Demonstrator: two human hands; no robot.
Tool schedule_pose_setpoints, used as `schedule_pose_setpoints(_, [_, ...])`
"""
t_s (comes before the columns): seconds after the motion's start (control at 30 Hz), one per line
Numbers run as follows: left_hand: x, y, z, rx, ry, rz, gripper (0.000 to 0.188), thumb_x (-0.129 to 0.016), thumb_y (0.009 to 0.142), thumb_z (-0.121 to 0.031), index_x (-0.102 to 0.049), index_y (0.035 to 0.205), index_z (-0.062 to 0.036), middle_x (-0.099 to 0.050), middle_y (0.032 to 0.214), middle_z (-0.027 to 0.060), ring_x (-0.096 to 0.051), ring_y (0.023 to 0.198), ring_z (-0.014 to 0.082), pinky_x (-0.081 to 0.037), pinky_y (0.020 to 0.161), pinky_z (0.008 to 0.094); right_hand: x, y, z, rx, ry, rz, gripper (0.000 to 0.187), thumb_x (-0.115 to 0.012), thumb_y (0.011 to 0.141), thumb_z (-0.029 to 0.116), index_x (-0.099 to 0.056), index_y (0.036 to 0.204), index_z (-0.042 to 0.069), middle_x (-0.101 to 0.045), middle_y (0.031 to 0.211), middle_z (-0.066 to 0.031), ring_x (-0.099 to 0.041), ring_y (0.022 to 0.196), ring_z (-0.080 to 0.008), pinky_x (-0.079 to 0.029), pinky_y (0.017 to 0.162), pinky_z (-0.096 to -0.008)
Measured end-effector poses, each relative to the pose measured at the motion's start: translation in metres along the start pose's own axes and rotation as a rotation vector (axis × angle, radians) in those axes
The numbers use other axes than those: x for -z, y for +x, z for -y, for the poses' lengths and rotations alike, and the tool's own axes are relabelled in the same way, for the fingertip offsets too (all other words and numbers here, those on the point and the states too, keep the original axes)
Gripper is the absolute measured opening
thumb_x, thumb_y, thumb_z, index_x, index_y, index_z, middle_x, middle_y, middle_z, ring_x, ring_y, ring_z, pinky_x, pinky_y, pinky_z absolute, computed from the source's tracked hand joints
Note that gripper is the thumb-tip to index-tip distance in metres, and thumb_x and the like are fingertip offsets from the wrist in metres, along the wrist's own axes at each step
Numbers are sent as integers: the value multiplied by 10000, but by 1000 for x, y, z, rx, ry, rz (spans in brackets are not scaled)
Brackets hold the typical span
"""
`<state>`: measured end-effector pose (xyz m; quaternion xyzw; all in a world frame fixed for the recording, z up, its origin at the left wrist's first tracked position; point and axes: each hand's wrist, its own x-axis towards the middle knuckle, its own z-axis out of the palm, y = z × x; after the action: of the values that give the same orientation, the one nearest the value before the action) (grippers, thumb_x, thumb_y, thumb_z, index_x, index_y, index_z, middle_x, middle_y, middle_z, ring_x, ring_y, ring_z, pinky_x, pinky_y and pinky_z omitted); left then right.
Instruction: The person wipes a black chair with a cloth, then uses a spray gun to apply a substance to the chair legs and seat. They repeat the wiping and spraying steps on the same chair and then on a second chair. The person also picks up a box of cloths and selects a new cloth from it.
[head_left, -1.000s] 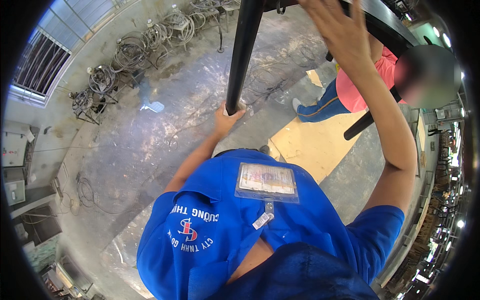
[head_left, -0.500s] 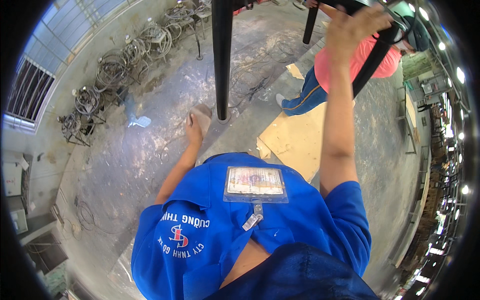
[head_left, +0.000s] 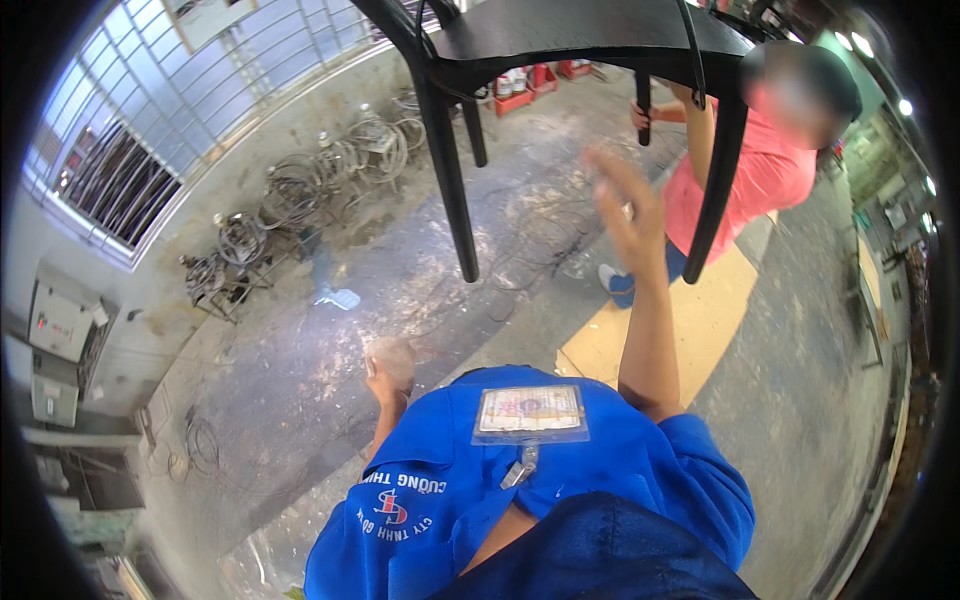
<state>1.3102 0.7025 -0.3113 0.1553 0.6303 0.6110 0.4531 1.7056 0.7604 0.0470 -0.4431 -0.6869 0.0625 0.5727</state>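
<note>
A black wooden chair (head_left: pixel 590 32) is up off the floor in front of me, its seat at the top of the view and its legs pointing down. My right hand (head_left: pixel 632 212) is raised under the seat between the legs, fingers stretched out and slightly blurred. Nothing shows in it, and it looks apart from the chair. Low on the left, my left hand (head_left: pixel 382 378) grips a flat brownish pad (head_left: pixel 393 358), perhaps sandpaper; its exact kind is unclear. That pad is away from the chair legs.
A co-worker in a pink shirt (head_left: pixel 735 195) stands beyond the chair, one hand (head_left: pixel 640 115) at a far leg. Tan cardboard (head_left: pixel 700 325) lies on the floor. Coiled hoses or cables (head_left: pixel 290 200) line the left wall. Red containers (head_left: pixel 513 100) stand at the back.
The chair has risen and moved away, showing more of its seat and legs. My right hand has come off it and dropped lower. My left hand has drawn back from the front leg with the pad.
</note>
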Motion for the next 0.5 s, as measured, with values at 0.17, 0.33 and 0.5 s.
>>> schedule_pose_setpoints(0.17, [-35,-28,-66,-158,-267,114,427,-469,970,-313,-465,1295,-36,-566,1208,149,-591,1063,297,-501,870,422,-31,-76,-8,-435,353,474,287,-599,883,85,-616,1159,9,-645,1101,-110,-614,1010,-180,-478,884,-296])
schedule_pose_setpoints(0.33, [-66,-59,-166,-335,-406,105,449,-488,969,-310,-438,1314,-27,-525,1263,136,-545,1138,277,-464,935,408,-32,-57,-7,-264,471,558,306,-619,875,96,-610,1173,26,-636,1112,-107,-610,1017,-190,-485,895,-312])
schedule_pose_setpoints(0.5, [-66,-125,-224,-391,-364,212,428,-525,959,-279,-457,1291,-17,-547,1219,119,-568,1080,233,-475,903,367,-66,-56,20,-286,827,623,409,-630,882,146,-539,1268,49,-610,1172,-112,-589,1072,-200,-468,939,-314])
